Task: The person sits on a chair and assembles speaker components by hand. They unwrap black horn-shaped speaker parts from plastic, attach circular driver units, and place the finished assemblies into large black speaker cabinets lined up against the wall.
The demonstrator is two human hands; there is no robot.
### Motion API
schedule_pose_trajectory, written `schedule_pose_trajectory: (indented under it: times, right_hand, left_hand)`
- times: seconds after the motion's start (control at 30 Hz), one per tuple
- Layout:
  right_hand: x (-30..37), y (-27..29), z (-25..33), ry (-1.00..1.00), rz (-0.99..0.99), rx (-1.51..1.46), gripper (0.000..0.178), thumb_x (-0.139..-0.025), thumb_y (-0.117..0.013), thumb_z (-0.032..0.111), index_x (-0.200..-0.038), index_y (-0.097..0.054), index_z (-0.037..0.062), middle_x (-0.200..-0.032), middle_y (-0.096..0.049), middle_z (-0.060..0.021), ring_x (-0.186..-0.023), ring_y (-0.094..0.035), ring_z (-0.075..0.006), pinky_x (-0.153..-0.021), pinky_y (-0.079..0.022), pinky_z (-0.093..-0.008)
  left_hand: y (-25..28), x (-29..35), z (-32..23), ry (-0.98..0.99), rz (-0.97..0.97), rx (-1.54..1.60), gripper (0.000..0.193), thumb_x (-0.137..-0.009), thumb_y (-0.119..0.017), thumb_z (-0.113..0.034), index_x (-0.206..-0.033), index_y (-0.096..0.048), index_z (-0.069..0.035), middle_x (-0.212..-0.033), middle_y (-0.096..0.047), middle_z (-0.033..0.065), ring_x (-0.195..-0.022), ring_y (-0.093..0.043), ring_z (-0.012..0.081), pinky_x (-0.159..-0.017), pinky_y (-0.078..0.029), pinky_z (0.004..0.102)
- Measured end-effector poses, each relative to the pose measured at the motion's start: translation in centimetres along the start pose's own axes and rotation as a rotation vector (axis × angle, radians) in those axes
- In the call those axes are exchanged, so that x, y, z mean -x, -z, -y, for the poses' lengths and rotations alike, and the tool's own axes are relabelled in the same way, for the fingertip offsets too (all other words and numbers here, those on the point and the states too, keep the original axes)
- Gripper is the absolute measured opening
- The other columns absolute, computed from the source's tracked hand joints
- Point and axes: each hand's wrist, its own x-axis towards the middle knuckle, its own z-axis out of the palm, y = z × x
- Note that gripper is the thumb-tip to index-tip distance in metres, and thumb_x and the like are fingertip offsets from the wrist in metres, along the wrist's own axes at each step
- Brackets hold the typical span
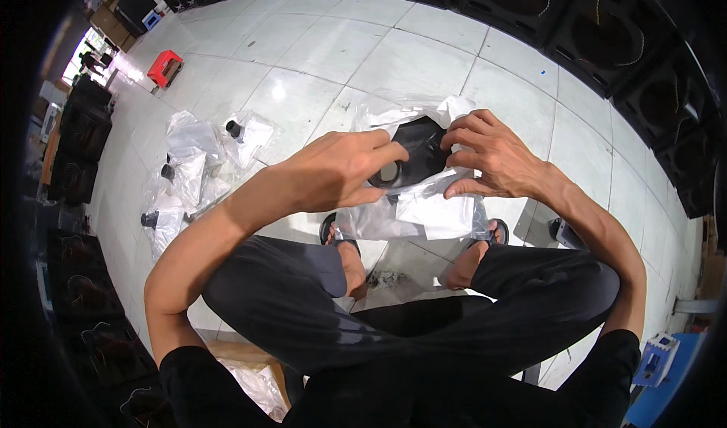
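Between my feet, a crumpled clear plastic bag [362, 220] gapes open around a black, angular part [421, 149]. A round, tube-like opening [388, 172] shows at the part's left side. My left hand [344, 167] curls over the bag's left edge, its fingers at the tube opening and thumb below it. From the right, my right hand [496, 155] grips the bag's other edge with bent fingers, their tips against the black part. A white sheet or pouch [433, 214] lies at the bag's near side. The underside of the part is hidden.
Several bagged pieces with black tube ends [185, 167] lie on the tiled floor to the left. A red wheeled stand [165, 68] sits farther off. Black speaker-like boxes [598, 31] line the far and right sides. A cardboard box [246, 356] stands near my left leg.
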Motion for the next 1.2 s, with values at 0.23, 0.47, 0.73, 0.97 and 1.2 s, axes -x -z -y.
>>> schedule_pose_trajectory:
  times: [0.23,0.47,0.73,0.97,1.2]
  right_hand:
    - [1.0,-1.9,-2.6,-0.72,-0.5,-0.285,0.054,-0.088,-0.066,0.035,-0.127,-0.053,0.0004,-0.131,-0.053,-0.0192,-0.116,-0.054,-0.0369,-0.092,-0.048,-0.0464]
    - [-1.0,-1.1,-0.8,-0.71,-0.248,-0.214,0.082,-0.075,-0.078,0.041,-0.132,-0.045,-0.0078,-0.128,-0.05,-0.0319,-0.108,-0.059,-0.0392,-0.086,-0.053,-0.0439]
    - [-1.0,-2.1,-2.8,-1.04,-0.354,-0.381,0.029,-0.087,-0.068,0.016,-0.07,-0.063,-0.0068,-0.059,-0.062,-0.0146,-0.047,-0.056,-0.0216,-0.047,-0.041,-0.0395]
    - [1.1,-2.4,-4.9,-1.265,-0.725,-1.553,0.015,-0.093,-0.056,0.005,-0.089,-0.061,-0.0084,-0.083,-0.066,-0.0138,-0.067,-0.063,-0.0186,-0.061,-0.053,-0.0321]
    - [3.3,-4.9,-4.1,-1.245,0.008,-1.059,0.016,-0.078,-0.052,-0.008,-0.092,-0.06,-0.0092,-0.082,-0.065,-0.0114,-0.07,-0.065,-0.018,-0.058,-0.055,-0.0361]
  left_hand:
    - [-0.7,0.2,-1.2,-0.073,-0.083,-0.103,0.052,-0.069,-0.078,-0.012,-0.115,-0.055,-0.003,-0.102,-0.056,0.0143,-0.091,-0.062,0.0304,-0.074,-0.053,0.0388]
    - [-1.2,-1.1,-3.0,-0.129,0.013,-0.236,0.043,-0.07,-0.073,-0.01,-0.107,-0.055,-0.002,-0.095,-0.052,0.0123,-0.091,-0.061,0.0288,-0.072,-0.053,0.04]
    - [-3.8,-2.2,-3.1,-0.199,-0.056,-0.306,0.028,-0.071,-0.066,-0.007,-0.095,-0.052,0.0,-0.088,-0.051,0.0136,-0.085,-0.061,0.027,-0.06,-0.055,0.0341]
    - [-3.1,-2.1,-1.6,-0.156,-0.093,-0.299,0.035,-0.071,-0.067,-0.005,-0.104,-0.054,-0.001,-0.093,-0.049,0.0137,-0.088,-0.06,0.0258,-0.06,-0.056,0.0332]
    - [-2.3,-0.3,0.2,-0.098,-0.199,-0.334,0.026,-0.073,-0.065,-0.002,-0.099,-0.059,0.0,-0.098,-0.055,0.0131,-0.09,-0.059,0.0236,-0.064,-0.057,0.0314]
